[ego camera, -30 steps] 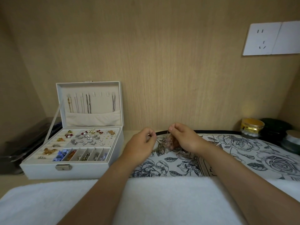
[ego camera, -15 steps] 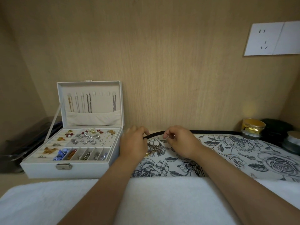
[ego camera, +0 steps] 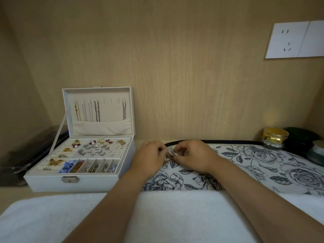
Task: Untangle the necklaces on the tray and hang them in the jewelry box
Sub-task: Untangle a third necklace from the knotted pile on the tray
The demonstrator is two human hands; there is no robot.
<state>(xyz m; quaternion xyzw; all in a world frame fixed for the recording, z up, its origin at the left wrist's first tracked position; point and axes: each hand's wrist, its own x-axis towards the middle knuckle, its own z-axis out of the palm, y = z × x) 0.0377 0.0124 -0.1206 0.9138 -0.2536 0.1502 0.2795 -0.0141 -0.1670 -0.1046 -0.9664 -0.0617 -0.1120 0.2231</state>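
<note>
A small tangle of gold necklace chains point(ego camera: 170, 156) lies on the flower-printed tray point(ego camera: 263, 160) near its far left edge. My left hand point(ego camera: 149, 159) and my right hand point(ego camera: 194, 156) sit on either side of the tangle, fingers curled and pinching at it. Much of the chain is hidden behind my fingers. The white jewelry box point(ego camera: 84, 165) stands open to the left. Several necklaces hang from hooks inside its lid point(ego camera: 98, 109), and some hooks near the right are bare.
The box's lower trays hold several earrings and charms. A white towel point(ego camera: 166, 216) covers the near edge. A gold jar point(ego camera: 274, 138), a dark lid and another jar stand at the back right. A black case lies at the far left. A wooden wall rises close behind.
Both hands came down from holding the chain slightly raised and now work at the tangle low on the tray, closer together than half a second ago.
</note>
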